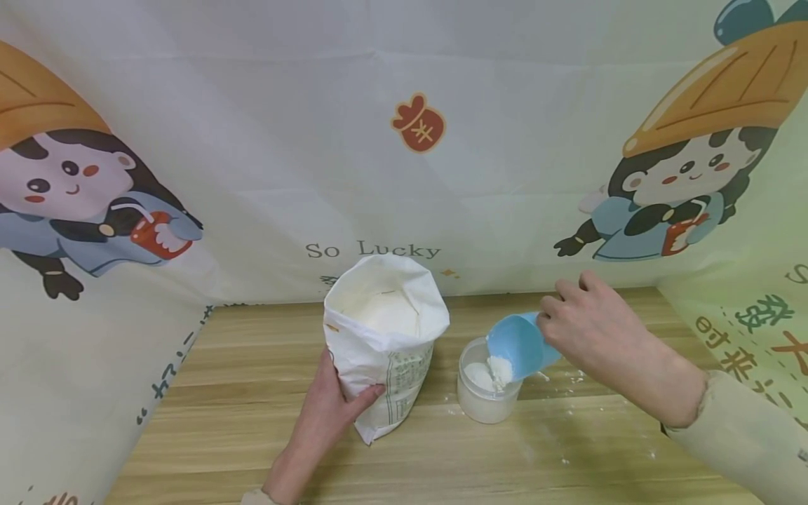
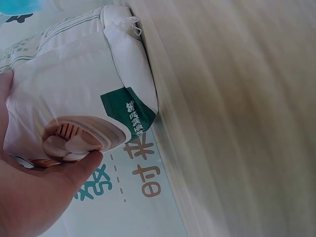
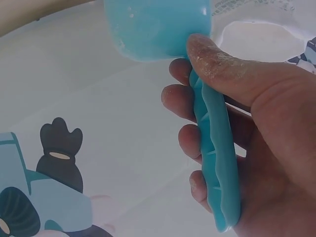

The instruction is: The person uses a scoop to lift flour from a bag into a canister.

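A: With the left hand (image 1: 337, 400), gripping what?

B: Gripping the side of a white bag (image 1: 407, 368), pressing the thumb (image 2: 74, 175) against its printed face; with the other left fingers mostly hidden, leaving their spread impossible to tell.

A: And with the right hand (image 1: 587, 322)?

B: Curling the fingers (image 3: 185, 101) around the handle (image 3: 217, 153) of a blue scoop (image 1: 514, 344), laying the thumb near its bowl. Holding the bowl tilted over the mouth of a clear jar (image 1: 489, 405), with white powder (image 1: 501, 370) at its lip.

A: Standing where?

B: For the bag, standing open-topped on the tabletop (image 1: 233, 400); for the jar, standing near the bag's right side, apart from it, and containing powder. Also showing scattered powder on the tabletop around the jar and, behind, a printed cloth (image 1: 284, 133).
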